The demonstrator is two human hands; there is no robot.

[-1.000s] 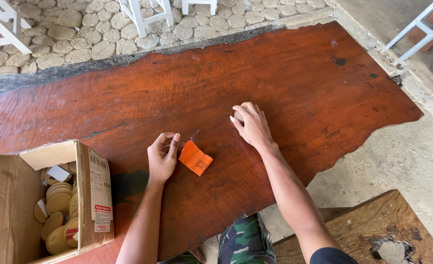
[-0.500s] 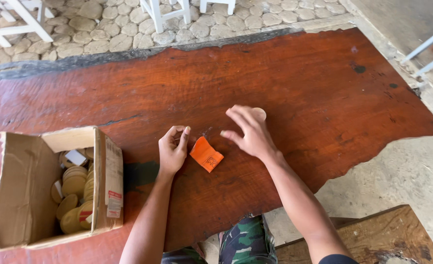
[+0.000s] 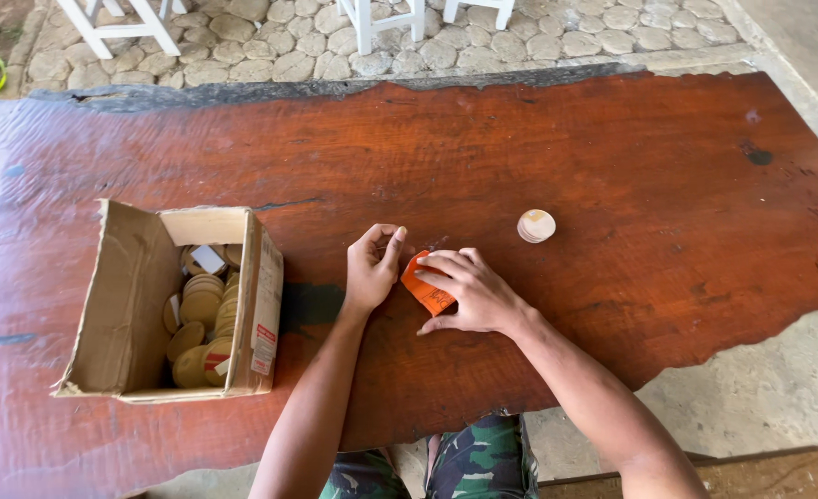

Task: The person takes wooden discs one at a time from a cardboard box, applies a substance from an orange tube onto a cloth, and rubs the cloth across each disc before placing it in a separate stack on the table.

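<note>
You are sitting at the near edge of the slab (image 3: 612,185), a red-brown wooden table with a raw, uneven rim; all positions below are given relative to it. Your camouflage trousers (image 3: 469,462) are showing just under that near edge.

Both forearms are reaching up over the near edge toward the slab's middle. Your right hand (image 3: 469,296) is lying on the orange packet (image 3: 426,288), fingers spread and pressing on it, not curled around it. The packet is lying on the slab near its centre, partly covered by those fingers. Your left hand (image 3: 372,268) is resting just beside the packet's left end, fingers loosely curled, thumb raised; whether it is pinching anything cannot be told.

On the slab's left part, an open cardboard box (image 3: 132,305) is standing, holding stacked tan discs (image 3: 201,310).

Farther in, right of centre, a small round disc (image 3: 536,225) is lying alone, well apart from your hands.

Beyond the slab's far edge, cobblestones (image 3: 270,46) and white chair legs (image 3: 381,18) are showing.
</note>
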